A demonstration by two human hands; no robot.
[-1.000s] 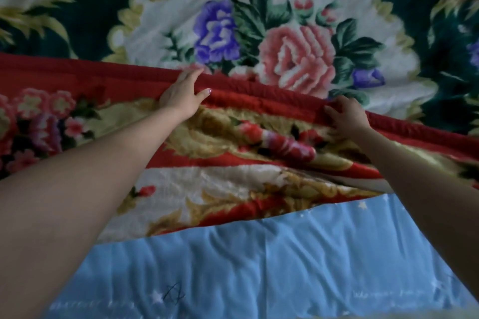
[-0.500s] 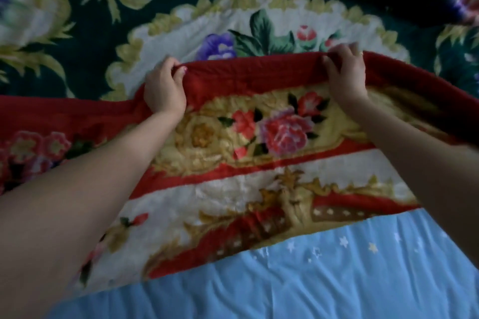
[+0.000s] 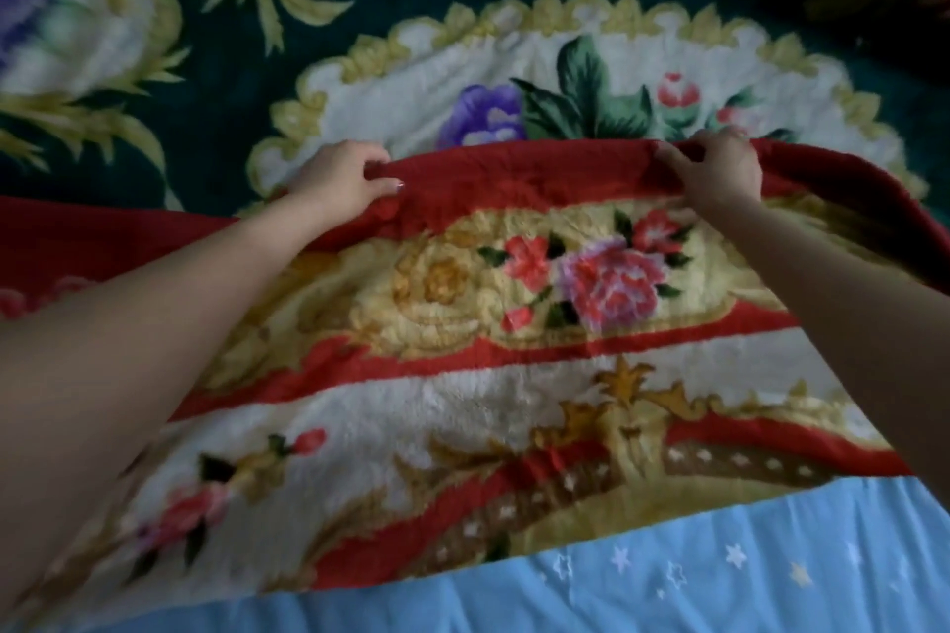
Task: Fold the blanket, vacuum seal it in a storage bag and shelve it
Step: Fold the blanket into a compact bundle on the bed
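The blanket (image 3: pixel 514 314), red-bordered with gold scrolls and pink flowers, lies spread on a blue starred sheet (image 3: pixel 668 576). Its far red edge is raised in a hump. The left hand (image 3: pixel 342 183) grips that edge, fingers curled over the hem; the right hand (image 3: pixel 719 172) pinches the same edge further along the blanket. Beyond the raised edge lies a green floral cover (image 3: pixel 360 41). A bare strip of sheet shows at the blanket's near edge.
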